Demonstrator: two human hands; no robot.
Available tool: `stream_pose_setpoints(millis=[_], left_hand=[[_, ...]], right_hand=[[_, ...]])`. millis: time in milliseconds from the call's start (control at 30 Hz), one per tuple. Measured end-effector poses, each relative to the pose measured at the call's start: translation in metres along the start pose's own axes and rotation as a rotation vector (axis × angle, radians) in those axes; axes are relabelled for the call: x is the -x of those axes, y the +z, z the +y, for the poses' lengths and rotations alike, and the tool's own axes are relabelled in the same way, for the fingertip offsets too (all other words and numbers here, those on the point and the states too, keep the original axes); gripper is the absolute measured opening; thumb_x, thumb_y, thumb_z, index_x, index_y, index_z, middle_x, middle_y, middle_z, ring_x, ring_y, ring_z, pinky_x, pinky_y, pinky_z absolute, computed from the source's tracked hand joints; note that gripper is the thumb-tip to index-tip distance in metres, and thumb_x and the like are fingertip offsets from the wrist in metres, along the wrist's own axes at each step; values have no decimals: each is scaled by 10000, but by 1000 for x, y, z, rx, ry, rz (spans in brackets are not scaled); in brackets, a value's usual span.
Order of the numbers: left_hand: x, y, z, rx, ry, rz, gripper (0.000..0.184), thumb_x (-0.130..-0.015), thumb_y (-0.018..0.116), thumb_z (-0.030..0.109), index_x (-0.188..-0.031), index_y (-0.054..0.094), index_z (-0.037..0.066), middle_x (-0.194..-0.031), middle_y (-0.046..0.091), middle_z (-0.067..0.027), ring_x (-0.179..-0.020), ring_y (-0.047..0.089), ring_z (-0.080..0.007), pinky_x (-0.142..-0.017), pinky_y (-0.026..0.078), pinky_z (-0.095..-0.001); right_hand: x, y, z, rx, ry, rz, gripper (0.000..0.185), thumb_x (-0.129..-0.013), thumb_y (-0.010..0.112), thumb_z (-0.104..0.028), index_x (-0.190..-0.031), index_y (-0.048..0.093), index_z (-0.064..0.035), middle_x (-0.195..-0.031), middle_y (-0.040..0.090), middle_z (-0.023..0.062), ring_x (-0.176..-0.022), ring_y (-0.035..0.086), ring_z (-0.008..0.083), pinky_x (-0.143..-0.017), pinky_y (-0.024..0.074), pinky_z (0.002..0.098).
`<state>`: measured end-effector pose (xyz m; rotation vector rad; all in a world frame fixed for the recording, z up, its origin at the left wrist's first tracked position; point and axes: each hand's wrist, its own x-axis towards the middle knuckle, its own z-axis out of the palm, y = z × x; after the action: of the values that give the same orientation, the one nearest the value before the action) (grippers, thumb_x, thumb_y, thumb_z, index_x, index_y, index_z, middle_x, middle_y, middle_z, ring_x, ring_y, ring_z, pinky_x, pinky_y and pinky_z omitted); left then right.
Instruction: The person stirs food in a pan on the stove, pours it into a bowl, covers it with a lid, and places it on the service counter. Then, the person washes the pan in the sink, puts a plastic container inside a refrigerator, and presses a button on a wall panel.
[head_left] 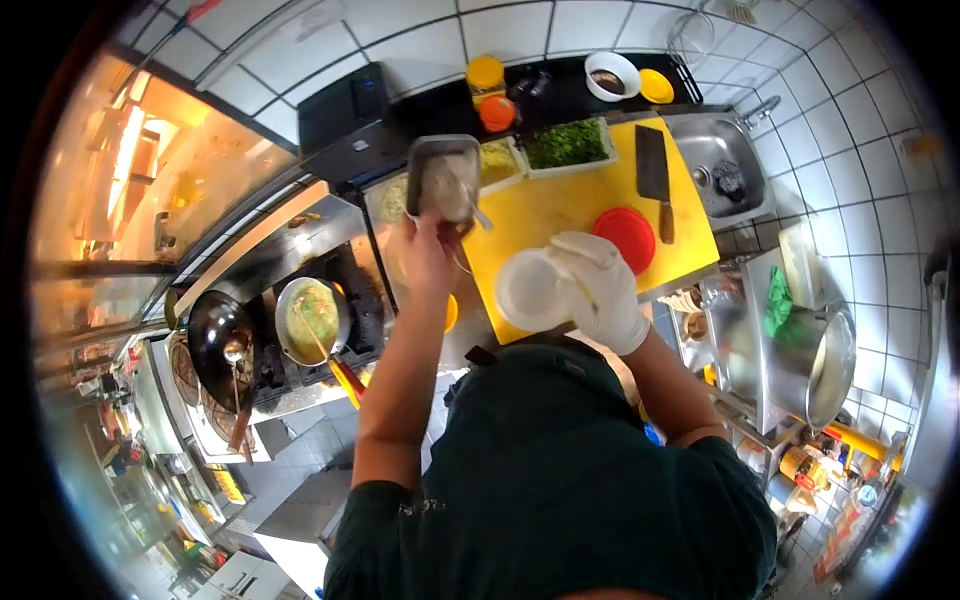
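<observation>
White-tiled walls [560, 25] back a yellow cutting board [545, 210]. At its left edge, a metal container [420, 165], long axis pointing away from the body, is pinched at its near end by the left hand [428, 248]; nearer the body, to the container's right, the right hand [602, 290], gloved, clasps a white bowl [530, 288].

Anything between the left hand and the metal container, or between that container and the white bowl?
Nothing visible separates the left hand from the metal container it grips. Toward the white bowl, only a utensil end juts out by the yellow board.
</observation>
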<state>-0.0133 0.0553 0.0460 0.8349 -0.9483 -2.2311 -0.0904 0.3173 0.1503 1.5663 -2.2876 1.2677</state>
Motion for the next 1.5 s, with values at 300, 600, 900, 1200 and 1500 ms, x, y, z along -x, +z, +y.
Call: stream_pose_setpoints(millis=[300, 600, 900, 1200, 1500], left_hand=[[-135, 58, -30, 112, -23, 157, 367, -1018, 627, 183, -1266, 415, 16, -1107, 555, -156, -933, 648, -283, -832, 662, -479], [-9, 27, -14, -98, -34, 59, 680, -1045, 626, 334, -1531, 281, 7, -1168, 611, -199, -987, 690, -327, -918, 592, -451], [173, -159, 33, -882, 369, 469, 467, -1024, 592, 7, -1475, 471, 11, -1237, 646, -125, -1098, 664, -186, -889, 579, -310], [235, -271, 73, -2026, 452, 447, 673, -820, 540, -69, -1485, 489, 19, -1502, 441, -277, -1363, 460, -452, -1142, 402, -530], [200, -327, 95, -2107, 478, -72, 450, -852, 620, 33, -1301, 602, 62, -1382, 544, -237, -1257, 579, -411, -1022, 527, -476]], right_hand=[[148, 8, 89, -50, 927, -110, 408, -973, 664, -247, -1317, 656, -28, -1073, 729, 223, -972, 717, 350, -829, 565, 400], [132, 89, 97, -837, 1266, -291, 686, -1002, 630, -395, -1534, 423, -16, -1080, 712, 169, -913, 699, 198, -787, 577, 321], [126, 102, 123, -673, 1113, -194, 612, -1005, 610, -240, -1557, 430, -44, -1089, 728, 116, -856, 669, 137, -717, 544, 265], [120, 67, 108, -362, 1060, -13, 549, -1049, 505, -248, -1570, 434, -89, -1148, 709, 122, -914, 682, 186, -751, 523, 308], [137, 104, 42, -399, 984, 27, 530, -1046, 503, -172, -1561, 439, -64, -1111, 714, 120, -919, 666, 161, -770, 522, 288]])
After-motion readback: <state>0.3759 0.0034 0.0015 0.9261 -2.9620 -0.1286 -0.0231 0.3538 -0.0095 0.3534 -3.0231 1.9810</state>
